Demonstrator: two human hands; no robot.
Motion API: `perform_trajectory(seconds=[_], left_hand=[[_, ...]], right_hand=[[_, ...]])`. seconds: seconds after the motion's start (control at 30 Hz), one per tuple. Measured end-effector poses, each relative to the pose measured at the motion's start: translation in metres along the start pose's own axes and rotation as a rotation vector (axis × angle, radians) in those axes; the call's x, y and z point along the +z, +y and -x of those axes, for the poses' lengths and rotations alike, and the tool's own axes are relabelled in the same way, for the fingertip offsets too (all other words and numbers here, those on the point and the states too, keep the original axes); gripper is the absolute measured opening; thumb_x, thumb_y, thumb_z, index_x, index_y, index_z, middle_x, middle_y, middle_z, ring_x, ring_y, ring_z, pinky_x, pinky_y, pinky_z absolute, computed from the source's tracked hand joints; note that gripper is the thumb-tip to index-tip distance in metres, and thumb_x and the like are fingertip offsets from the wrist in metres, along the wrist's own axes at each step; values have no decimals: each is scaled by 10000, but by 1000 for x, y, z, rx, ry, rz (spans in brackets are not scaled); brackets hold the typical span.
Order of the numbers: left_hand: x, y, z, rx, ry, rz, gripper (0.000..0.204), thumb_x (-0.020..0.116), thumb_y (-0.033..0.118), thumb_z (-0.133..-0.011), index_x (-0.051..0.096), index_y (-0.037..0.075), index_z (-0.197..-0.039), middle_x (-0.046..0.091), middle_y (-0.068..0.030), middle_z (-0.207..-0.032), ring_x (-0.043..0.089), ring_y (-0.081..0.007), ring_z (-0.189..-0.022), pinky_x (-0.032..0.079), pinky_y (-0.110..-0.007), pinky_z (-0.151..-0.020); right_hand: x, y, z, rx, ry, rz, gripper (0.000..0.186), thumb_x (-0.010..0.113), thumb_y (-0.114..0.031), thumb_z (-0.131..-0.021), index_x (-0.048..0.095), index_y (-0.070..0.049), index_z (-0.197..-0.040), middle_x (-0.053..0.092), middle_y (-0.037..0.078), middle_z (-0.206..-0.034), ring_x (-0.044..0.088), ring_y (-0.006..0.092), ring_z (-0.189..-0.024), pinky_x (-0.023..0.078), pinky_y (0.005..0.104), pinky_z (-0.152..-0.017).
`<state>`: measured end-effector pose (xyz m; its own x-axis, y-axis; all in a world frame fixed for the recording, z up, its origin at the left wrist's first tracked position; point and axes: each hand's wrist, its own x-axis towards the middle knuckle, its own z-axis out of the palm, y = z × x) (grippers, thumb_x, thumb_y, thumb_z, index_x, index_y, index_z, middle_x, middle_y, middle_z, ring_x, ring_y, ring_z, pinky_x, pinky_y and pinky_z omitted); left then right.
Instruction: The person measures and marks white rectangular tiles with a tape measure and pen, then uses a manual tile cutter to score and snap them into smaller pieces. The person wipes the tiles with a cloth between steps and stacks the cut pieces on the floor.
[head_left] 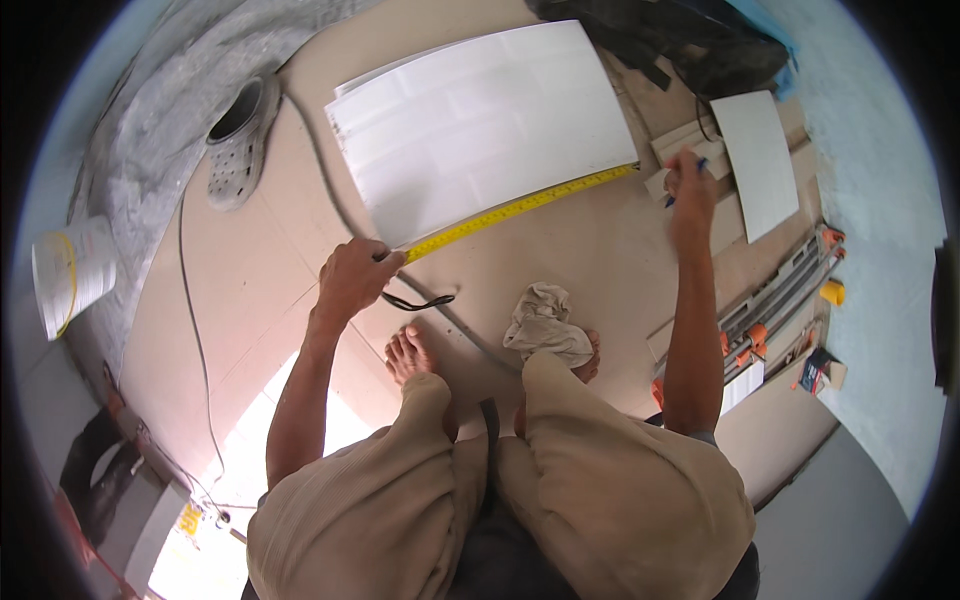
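A stack of white rectangular panels (485,120) lies on the floor in front of me. Along its near edge stretches the yellow blade of a tape measure (520,206), reaching the right corner. My left hand (355,277) is closed round the tape measure's left end at the near left corner; a black strap (420,303) hangs below it. The case itself is mostly hidden by the fingers. Off the stack's right side, my right hand (688,195) is slightly blurred and closed on a blue pen (671,201).
A crumpled cloth (547,325) lies by my right foot. Leftward are a grey clog (240,145), a white bucket (75,275) and a cable (195,300) across the floor. At right are a white offcut (757,165) and a rail-type tile cutter (765,315). Black bag-like material (690,45) lies far right.
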<state>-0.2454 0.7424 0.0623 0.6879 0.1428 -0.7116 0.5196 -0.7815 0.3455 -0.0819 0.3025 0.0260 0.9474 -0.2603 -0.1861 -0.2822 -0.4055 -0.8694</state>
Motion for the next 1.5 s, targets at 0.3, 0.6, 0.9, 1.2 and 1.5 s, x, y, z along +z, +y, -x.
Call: perform_trajectory(seconds=[0.3,0.6,0.9,1.2,1.5], left_hand=[[0,5,-5,-83,46,-91,443,692,443,-881,794,18,-807,726,-91,-650,732,-238,-647,579,-398,-728],[0,0,-12,-50,70,-127,459,690,448,-870,779,12,-757,712,-90,-629,726,-246,-624,583,-407,-714],[-8,5,-16,-67,23,-168,489,713,505,-883,808,33,-800,712,-118,-652,736,-279,-681,588,-428,-741],[-8,4,-23,-60,35,-177,523,735,528,-860,786,18,-755,724,-133,-670,750,-319,-725,595,-456,-770],[-10,8,-22,-47,35,-202,566,760,555,-832,779,-7,-767,730,-147,-684,756,-336,-746,598,-469,-758]], right_hand=[[66,-56,64,-77,-670,-348,439,498,-376,-1113,755,-24,-1066,713,54,-892,599,116,-725,500,284,-724],[133,-53,100,-157,-896,-100,146,686,-146,-986,746,-16,-1013,711,25,-871,619,69,-796,519,258,-728],[145,-55,99,-295,-906,56,151,716,-157,-922,697,-27,-997,716,78,-845,637,125,-763,535,315,-715],[145,-64,100,-328,-955,152,168,722,-185,-914,681,-33,-971,728,101,-892,661,174,-786,539,332,-742],[150,-58,100,-335,-945,128,156,724,-178,-909,679,-40,-966,719,103,-894,661,190,-796,541,352,-744]])
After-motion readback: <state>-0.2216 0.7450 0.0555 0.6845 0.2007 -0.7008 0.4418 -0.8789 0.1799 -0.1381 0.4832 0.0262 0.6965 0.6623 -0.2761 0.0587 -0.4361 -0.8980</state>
